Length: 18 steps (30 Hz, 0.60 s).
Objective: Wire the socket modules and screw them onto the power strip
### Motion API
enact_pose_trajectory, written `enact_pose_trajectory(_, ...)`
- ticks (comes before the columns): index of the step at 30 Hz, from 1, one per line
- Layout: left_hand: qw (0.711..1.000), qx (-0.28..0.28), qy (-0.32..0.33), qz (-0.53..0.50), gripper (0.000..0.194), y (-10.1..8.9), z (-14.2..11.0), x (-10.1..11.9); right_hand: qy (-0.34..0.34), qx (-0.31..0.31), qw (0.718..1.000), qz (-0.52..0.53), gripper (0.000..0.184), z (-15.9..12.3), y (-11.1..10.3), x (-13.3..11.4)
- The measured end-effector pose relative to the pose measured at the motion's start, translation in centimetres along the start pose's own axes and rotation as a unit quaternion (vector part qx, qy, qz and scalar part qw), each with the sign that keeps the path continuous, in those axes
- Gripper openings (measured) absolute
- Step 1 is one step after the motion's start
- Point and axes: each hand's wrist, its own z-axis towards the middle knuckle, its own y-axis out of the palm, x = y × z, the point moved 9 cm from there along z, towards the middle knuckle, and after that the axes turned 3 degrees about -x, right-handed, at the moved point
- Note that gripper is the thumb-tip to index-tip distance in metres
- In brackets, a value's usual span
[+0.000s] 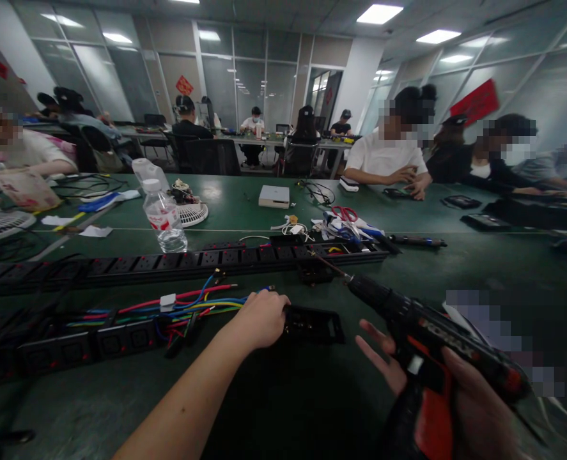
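Observation:
My right hand (475, 390) is wrapped round the grip of an orange and black cordless drill (436, 338), two fingers sticking out in front. The drill's long thin bit points up and left, over the power strip. Curled shut, my left hand (263, 316) is at the left end of a black plastic housing (319, 324); its fingertips and whatever they hold are hidden. Red, blue, yellow and green wires (216, 305) run up to this hand from an opened section of black sockets (77, 348).
A long black power strip (206, 257) crosses the green table (225, 204). Behind it are a water bottle (165, 217), a white box (274, 197), red-handled scissors (344, 214) and a screwdriver (420, 241). Several people sit round the tables.

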Motion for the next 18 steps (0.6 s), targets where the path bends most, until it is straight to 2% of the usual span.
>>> enact_pose_trajectory(4,1.000,-0.009,0.000,-0.002,0.034,0.2,0.0,0.2,-0.021,-0.047,0.998,0.027,0.036,2.3,1.8,0.4)
enact_pose_trajectory(8,0.999,-0.013,-0.011,-0.036,0.033,0.2,0.0,0.0,-0.006,-0.062,0.997,0.035,0.035,2.9,2.4,1.0)
enact_pose_trajectory(13,0.995,0.007,-0.052,-0.082,0.034,-0.1,0.0,-0.6,0.020,-0.087,0.996,0.022,0.036,3.3,2.4,1.5)
enact_pose_trajectory(18,0.990,0.013,-0.073,-0.122,0.035,-0.4,0.0,-0.7,0.009,-0.085,0.996,-0.014,0.036,3.9,1.7,1.3)
